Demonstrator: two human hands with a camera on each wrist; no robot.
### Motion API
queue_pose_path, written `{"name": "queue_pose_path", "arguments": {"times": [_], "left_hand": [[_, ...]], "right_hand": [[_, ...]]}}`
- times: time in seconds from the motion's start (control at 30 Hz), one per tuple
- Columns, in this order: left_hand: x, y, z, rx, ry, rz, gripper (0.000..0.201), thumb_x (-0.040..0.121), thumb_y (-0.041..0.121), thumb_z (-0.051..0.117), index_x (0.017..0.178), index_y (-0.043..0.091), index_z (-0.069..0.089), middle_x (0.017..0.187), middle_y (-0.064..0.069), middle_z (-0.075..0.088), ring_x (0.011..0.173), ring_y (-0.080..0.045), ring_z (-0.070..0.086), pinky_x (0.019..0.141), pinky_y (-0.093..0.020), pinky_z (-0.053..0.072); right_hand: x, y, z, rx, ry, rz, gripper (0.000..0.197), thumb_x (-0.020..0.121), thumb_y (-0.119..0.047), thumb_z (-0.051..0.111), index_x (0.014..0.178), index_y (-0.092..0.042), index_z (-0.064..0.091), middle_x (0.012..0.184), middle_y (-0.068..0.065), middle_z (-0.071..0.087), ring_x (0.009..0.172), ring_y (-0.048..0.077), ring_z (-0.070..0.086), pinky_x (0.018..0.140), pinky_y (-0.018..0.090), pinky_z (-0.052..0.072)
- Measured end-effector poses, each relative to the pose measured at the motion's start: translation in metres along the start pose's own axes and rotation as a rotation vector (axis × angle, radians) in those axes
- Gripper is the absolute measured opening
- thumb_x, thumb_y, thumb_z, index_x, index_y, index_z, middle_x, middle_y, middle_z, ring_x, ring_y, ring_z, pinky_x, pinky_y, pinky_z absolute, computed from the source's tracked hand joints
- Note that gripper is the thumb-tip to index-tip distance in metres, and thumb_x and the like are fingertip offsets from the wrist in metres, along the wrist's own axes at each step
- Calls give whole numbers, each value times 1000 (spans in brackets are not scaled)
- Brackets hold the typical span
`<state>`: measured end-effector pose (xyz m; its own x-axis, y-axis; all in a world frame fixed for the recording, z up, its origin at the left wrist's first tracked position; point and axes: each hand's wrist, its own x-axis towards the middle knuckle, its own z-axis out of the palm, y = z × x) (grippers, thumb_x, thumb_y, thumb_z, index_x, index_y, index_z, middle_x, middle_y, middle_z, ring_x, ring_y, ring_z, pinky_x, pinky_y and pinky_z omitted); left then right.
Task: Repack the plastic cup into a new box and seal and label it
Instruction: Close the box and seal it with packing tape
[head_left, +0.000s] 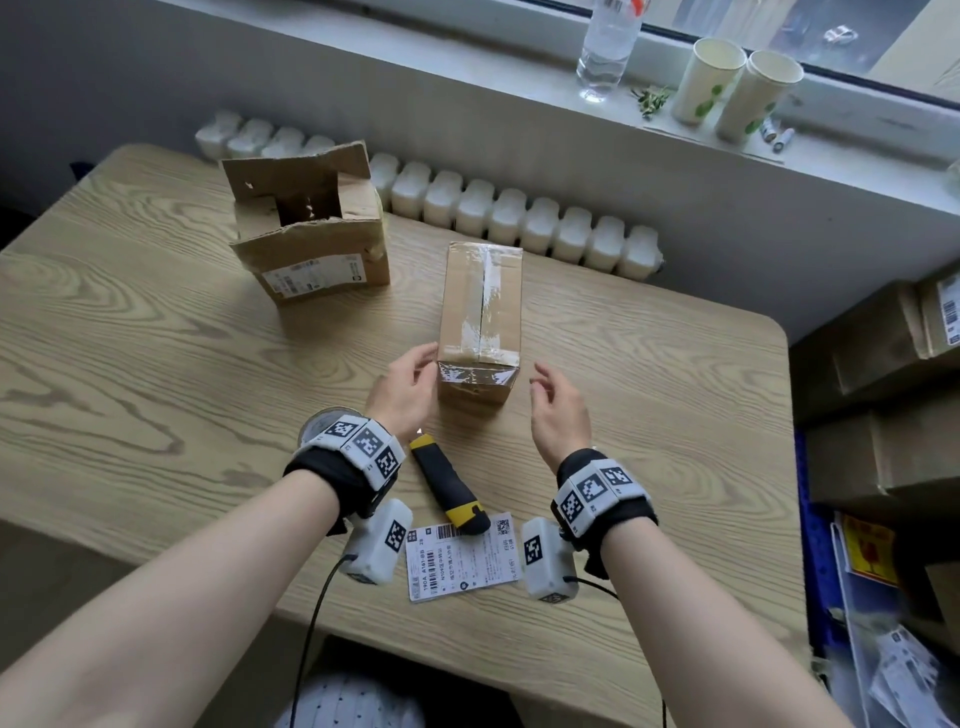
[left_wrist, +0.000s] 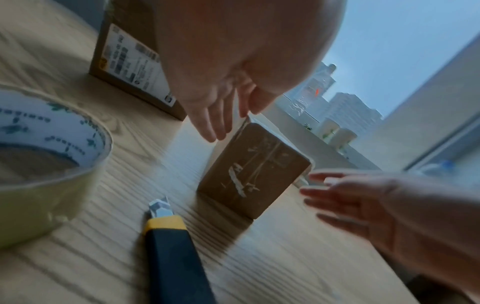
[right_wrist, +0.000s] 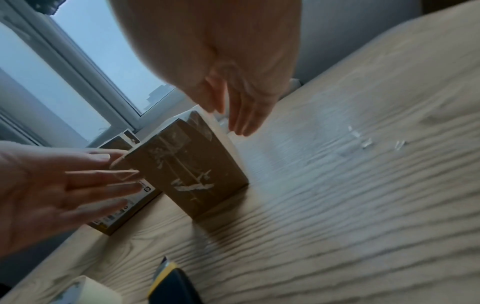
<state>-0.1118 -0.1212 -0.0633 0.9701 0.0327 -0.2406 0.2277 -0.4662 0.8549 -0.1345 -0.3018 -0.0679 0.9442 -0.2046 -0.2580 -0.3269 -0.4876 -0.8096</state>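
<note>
A sealed brown box (head_left: 480, 317) with clear tape along its top seam lies lengthwise at mid-table. My left hand (head_left: 423, 364) has straight fingers touching the box's near left corner (left_wrist: 254, 170). My right hand (head_left: 543, 379) hovers open just right of the near end, apart from it; the right wrist view shows its fingers (right_wrist: 241, 123) beside the box (right_wrist: 192, 170). A white shipping label (head_left: 462, 558) lies flat near the front edge. A tape roll (left_wrist: 46, 164) sits under my left wrist. No plastic cup shows.
A yellow-and-black utility knife (head_left: 449, 486) lies between my wrists. A torn open box (head_left: 311, 234) stands at the back left. A radiator (head_left: 519, 218) runs behind the table (head_left: 130, 364). A water bottle (head_left: 608, 47) and two paper cups (head_left: 737, 88) stand on the sill. Cardboard boxes (head_left: 883, 364) are stacked at right.
</note>
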Motion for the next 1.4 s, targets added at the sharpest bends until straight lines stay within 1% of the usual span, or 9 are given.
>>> {"name": "queue_pose_path", "arguments": {"times": [0.1,0.2,0.37,0.5,0.67,0.9,1.17,1.33,1.4], "left_hand": [[6,-2,-4,151,61,96,23,89,24,60,111,17,63,105,-3,65,94,-18,61,88,-36,52],[10,-2,-2,202,59,155,19,82,27,69,99,21,63,95,-1,64,84,-17,62,81,-38,54],[13,-4,-1,222,81,202,17,81,20,70,94,19,59,90,-2,62,78,-17,61,76,-37,55],[15,-6,-2,231,86,241,14,82,13,67,92,19,59,86,-1,63,76,-18,62,75,-39,54],[14,-14,-10,228,57,263,18,84,9,62,95,22,61,82,6,63,76,-16,63,76,-38,55],[17,-21,-12,218,14,290,27,80,0,56,94,22,62,83,6,66,80,-14,65,77,-38,56],[19,-17,-8,193,29,275,13,79,9,70,88,16,62,80,8,64,78,-16,65,78,-38,55],[21,-16,-9,198,47,297,10,80,12,70,86,14,62,85,3,69,80,-16,66,78,-38,56],[22,-17,-9,193,37,300,10,80,10,69,84,15,61,86,2,70,80,-16,67,78,-38,56]], "right_hand": [[8,-3,-7,-77,93,-166,28,95,-20,52,121,-13,61,102,6,65,94,18,61,84,33,52],[14,-5,-4,-184,51,-267,24,90,-24,61,112,-16,65,90,-2,63,82,13,60,77,33,54],[18,-1,4,-256,93,-341,18,85,-17,67,102,-15,65,89,1,65,79,16,61,74,38,55],[19,-4,5,-298,92,-343,13,85,-10,64,97,-13,63,87,-1,64,77,15,59,72,34,54],[20,-4,-8,-373,-26,-361,40,81,12,51,106,-17,64,102,-3,67,92,9,60,78,30,53],[35,-1,-2,-345,57,-357,7,81,-16,71,88,-19,69,90,-2,67,83,20,63,68,42,55],[37,1,1,-271,88,-396,8,77,-12,75,82,-12,69,83,-1,65,76,21,62,68,44,54],[33,0,-6,-266,2,-414,20,78,7,64,89,-9,69,95,1,67,84,14,61,78,33,55],[32,-2,-10,-251,-17,-412,19,80,2,61,92,-9,71,94,1,67,83,11,60,79,26,53]]}}
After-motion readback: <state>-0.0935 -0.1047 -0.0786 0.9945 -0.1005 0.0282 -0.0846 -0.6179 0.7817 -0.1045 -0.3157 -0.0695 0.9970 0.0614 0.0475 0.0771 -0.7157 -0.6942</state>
